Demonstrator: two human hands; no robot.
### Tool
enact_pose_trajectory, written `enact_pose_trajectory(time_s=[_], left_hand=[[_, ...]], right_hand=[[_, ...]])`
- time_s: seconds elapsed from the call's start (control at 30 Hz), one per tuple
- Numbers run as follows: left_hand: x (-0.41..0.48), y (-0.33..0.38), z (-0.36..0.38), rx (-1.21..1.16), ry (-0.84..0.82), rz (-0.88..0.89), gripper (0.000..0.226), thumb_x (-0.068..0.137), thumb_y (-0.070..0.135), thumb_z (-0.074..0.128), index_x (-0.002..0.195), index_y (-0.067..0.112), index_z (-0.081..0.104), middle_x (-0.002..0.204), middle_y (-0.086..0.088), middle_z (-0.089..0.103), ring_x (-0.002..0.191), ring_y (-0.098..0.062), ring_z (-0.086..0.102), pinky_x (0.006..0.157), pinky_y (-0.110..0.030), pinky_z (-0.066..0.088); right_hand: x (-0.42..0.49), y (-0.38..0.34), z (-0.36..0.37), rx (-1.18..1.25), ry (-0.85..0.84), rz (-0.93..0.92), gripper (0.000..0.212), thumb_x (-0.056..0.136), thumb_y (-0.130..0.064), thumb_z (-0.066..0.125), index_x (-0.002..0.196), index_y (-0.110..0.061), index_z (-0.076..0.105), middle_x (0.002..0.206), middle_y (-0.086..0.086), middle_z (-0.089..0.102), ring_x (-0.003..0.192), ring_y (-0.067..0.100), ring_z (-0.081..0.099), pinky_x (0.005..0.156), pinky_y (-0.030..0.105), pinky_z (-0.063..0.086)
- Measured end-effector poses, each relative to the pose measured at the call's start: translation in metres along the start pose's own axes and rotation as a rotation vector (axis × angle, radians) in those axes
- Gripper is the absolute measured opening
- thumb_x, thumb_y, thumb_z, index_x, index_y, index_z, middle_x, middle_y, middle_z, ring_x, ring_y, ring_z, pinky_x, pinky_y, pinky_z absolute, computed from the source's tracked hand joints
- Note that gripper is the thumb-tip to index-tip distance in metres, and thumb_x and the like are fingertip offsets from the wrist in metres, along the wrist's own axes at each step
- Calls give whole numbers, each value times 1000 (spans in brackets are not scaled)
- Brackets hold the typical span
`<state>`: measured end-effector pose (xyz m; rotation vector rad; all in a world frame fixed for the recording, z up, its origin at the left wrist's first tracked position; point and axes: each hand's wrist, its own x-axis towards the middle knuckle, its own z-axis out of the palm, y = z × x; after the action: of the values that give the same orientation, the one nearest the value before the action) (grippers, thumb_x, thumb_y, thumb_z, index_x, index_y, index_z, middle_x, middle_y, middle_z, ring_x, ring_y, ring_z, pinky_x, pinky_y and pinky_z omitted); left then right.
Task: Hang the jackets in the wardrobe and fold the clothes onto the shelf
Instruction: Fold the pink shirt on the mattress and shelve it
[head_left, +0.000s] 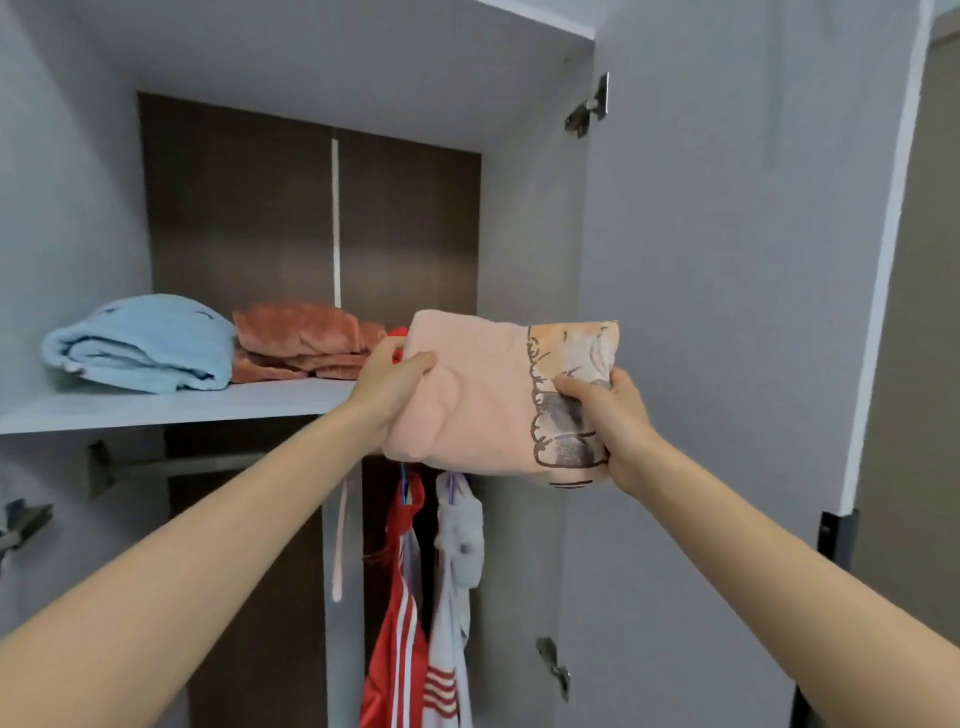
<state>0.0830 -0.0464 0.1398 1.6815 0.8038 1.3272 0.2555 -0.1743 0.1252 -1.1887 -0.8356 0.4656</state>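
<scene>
pink folded garment (483, 395) ×1, gripped by left hand (387, 387) and right hand (605, 415) at shelf (171, 408) edge. on shelf: 1 blue bundle (140, 343), 1 rust stack (301, 343). below: 2 hung jackets (431, 597).

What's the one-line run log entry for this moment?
held: folded pink garment | left hand: grips | right hand: grips | shelf: blue bundle, rust pile | garment: not yet shelved

Hem of red jacket (387, 670) off-frame.

Folded piles (218, 348) crowd the shelf (156, 410); room above.
</scene>
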Motion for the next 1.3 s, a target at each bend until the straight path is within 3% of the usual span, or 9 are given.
enact_pose_trajectory(time_s=[0.23,0.4,0.47,0.67,0.87,1.0,1.1,1.2,1.3], left_hand=[[95,-9,-10,111,-7,21,36,92,30,56,125,18,49,109,4,53,83,-6,50,60,-25,38],[181,-35,-8,87,-37,17,34,91,29,59,123,20,49,117,0,57,101,-20,56,79,-35,49],[219,-40,-6,93,-33,45,33,91,27,60,121,18,50,117,-1,57,94,-17,56,68,-27,45],[324,-58,3,219,-74,59,41,96,25,51,133,16,38,117,-2,50,98,-18,48,75,-30,40],[390,-90,5,406,-55,50,40,97,20,48,132,5,36,127,-13,51,107,-26,51,86,-34,44],[401,-110,3,791,-102,-14,61,98,26,49,138,-8,17,133,-22,50,120,-34,51,89,-32,41],[393,-121,5,1242,-213,-17,82,98,35,46,147,-3,-7,137,-21,47,121,-32,51,93,-33,41],[391,-120,10,1552,-140,162,63,98,42,42,149,17,16,141,-14,31,125,-30,38,92,-37,42],[397,-124,24,1428,-174,204,49,101,39,33,146,20,27,144,-13,25,129,-33,32,101,-42,39]], right_hand=[[100,6,47,-4,-62,21,37,88,-15,65,122,-11,52,111,9,67,92,24,66,70,31,53],[184,23,81,-51,-44,2,38,87,-18,67,122,-12,52,111,10,67,96,27,66,84,39,54],[220,27,97,-62,-17,-15,38,87,-19,67,121,-12,52,110,10,67,97,27,66,86,40,54],[321,39,141,-77,36,-79,31,84,-19,70,110,-14,53,101,5,66,81,16,64,58,25,47],[398,59,168,-152,14,-102,31,81,-19,74,107,-16,57,93,3,67,75,14,64,56,24,48],[432,85,179,-326,-144,-25,35,86,-22,70,117,-10,58,104,7,68,90,19,66,79,29,54],[445,107,189,-856,-268,-10,53,93,-37,58,132,-4,43,111,6,58,105,21,56,89,29,44],[452,114,203,-1061,-207,-191,59,95,-42,49,145,-18,29,145,7,39,138,30,23,109,43,27],[450,114,219,-952,-362,-386,51,98,-38,41,147,-28,28,148,4,40,138,28,27,112,43,27]])
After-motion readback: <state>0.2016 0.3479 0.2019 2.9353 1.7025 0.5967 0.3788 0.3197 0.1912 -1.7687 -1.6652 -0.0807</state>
